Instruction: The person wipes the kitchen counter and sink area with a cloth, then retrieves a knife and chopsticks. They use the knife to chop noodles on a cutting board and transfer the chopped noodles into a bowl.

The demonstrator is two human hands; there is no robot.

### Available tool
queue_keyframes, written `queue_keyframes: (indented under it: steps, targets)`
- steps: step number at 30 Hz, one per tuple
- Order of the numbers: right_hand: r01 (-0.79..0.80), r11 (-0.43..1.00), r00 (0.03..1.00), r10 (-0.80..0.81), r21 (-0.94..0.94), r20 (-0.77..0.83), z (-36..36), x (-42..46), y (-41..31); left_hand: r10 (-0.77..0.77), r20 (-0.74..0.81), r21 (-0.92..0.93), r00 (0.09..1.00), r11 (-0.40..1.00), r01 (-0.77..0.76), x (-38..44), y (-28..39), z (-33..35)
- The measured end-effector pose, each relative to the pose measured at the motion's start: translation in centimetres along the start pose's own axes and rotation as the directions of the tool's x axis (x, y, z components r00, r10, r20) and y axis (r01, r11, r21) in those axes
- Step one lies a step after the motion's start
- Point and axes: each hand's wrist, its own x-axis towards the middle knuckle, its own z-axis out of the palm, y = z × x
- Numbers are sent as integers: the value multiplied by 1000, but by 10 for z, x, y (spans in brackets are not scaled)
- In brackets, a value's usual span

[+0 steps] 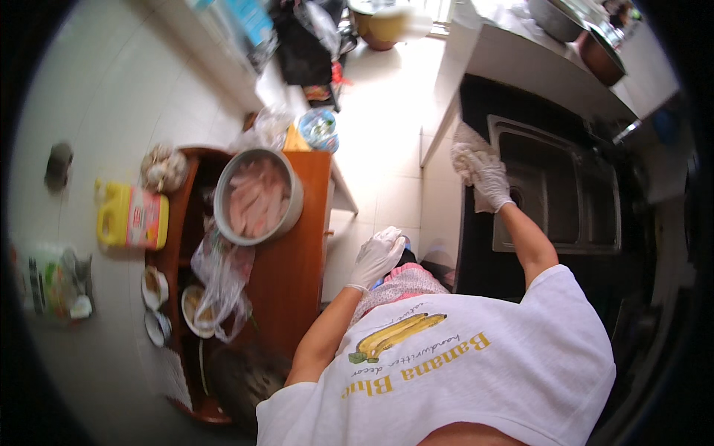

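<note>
My right hand (490,181), in a white glove, grips a crumpled light cloth (467,151) at the edge of the black counter (474,106). Just beyond it, a stainless steel sink (549,178) is set into the counter. My left hand (381,252), also gloved, hangs in front of my body above the floor. Its fingers lie close together and slightly bent, and the palm is hidden. To its left, a metal pot (223,223) stands on a wooden cabinet (290,279). Long pieces of pale pink raw meat (259,198) lie inside the pot.
Beside the pot are a clear plastic bag (220,284), a bowl of food (196,309), garlic bulbs (163,167) and a yellow jug (133,216). A blue basin (319,128) stands behind the cabinet. More pots (601,58) rest on the raised white ledge (521,50).
</note>
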Motion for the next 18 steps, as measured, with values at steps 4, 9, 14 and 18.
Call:
queue_keyframes:
  steps: [4, 9, 14, 18]
  targets:
    - [-58, 995, 997, 54, 86, 47, 3, 0, 4, 125, 19, -9, 992, 992, -125, 54, 4, 9]
    - [-119, 988, 984, 104, 100, 147, -7, 3, -1, 288, 8, -80, 958, 955, -286, 134, 43, 25]
    - [-129, 969, 989, 109, 212, 102, -6, -3, 4, 386, -35, -224, 922, 896, -384, 205, 106, 34]
    - [-120, 948, 992, 107, 294, 62, 0, -5, 6, 425, -54, -346, 904, 841, -416, 258, 138, 37]
